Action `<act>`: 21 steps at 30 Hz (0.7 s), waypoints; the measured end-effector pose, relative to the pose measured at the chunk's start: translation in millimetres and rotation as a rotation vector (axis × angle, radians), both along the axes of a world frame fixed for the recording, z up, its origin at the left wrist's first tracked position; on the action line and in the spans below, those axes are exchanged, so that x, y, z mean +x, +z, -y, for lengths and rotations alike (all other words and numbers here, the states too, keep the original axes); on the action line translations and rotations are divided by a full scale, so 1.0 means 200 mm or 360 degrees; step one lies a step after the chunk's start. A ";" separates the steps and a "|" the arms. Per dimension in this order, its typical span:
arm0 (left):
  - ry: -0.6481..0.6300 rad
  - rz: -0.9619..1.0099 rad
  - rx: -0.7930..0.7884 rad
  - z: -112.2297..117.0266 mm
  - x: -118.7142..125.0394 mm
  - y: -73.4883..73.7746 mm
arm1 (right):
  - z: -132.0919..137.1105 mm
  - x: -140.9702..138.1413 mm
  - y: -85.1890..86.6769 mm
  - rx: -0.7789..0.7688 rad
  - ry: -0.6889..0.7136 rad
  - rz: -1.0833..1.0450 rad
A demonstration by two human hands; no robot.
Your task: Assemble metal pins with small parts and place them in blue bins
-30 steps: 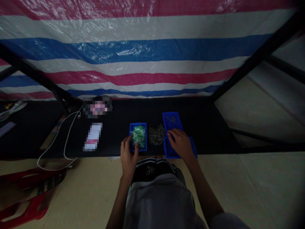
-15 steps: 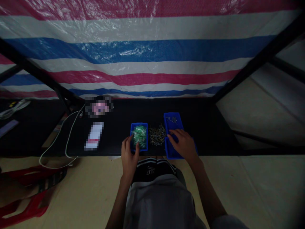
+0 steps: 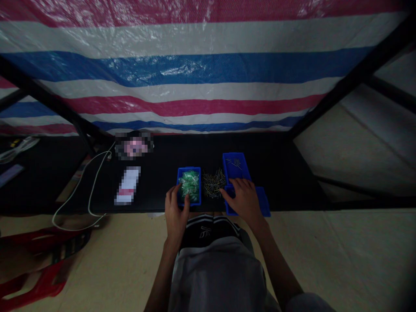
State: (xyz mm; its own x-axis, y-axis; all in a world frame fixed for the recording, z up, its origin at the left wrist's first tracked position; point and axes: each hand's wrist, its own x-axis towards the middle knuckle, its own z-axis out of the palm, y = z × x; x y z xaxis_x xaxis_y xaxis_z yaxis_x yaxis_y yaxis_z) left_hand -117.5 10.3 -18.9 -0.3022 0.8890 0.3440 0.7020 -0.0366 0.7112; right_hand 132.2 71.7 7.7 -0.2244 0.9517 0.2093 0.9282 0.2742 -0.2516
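My left hand point(image 3: 176, 213) rests at the front left corner of a blue tray point(image 3: 178, 177), thumb and fingers apart. Inside that tray lie small green pieces point(image 3: 190, 184) in what looks like clear plastic. Right of it, a loose pile of thin metal pins point(image 3: 213, 183), perhaps screws or nails, lies on the black table. My right hand point(image 3: 246, 200) hovers over the front blue tray point(image 3: 264, 203), fingers spread and thumb reaching to the pile's right edge. Nothing shows in its fingers. Behind it, another blue tray point(image 3: 243, 169) contains several similar pins point(image 3: 236, 162).
A black table point(image 3: 162, 151) runs across, backed by a striped plastic sheet point(image 3: 208, 69). At its left are a white cable point(image 3: 94, 186), a blurred-out white item point(image 3: 128, 186) and a blurred-out pink item point(image 3: 134, 147). A red stool point(image 3: 48, 281) stands at the lower left.
My right hand has shifted left and slightly toward me, its thumb now at the edge of the pin pile. My left hand stays at the green pieces' tray.
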 end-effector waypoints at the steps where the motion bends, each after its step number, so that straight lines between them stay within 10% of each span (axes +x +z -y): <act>1: 0.0000 0.0000 0.0007 0.00 0.00 0.00 | 0.00 0.00 0.00 0.0003 0.0007 -0.0001; 21: -0.0001 -0.0015 -0.0009 0.00 0.00 0.00 | -0.03 0.01 0.02 0.0063 0.0047 0.0010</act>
State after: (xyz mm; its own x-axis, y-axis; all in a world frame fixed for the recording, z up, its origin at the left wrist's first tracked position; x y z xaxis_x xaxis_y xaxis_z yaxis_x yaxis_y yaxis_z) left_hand -118.1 10.1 -18.0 -0.2982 0.8913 0.3417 0.7088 -0.0330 0.7047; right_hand 133.8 76.9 10.9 -0.2537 0.9358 0.2448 0.9212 0.3110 -0.2340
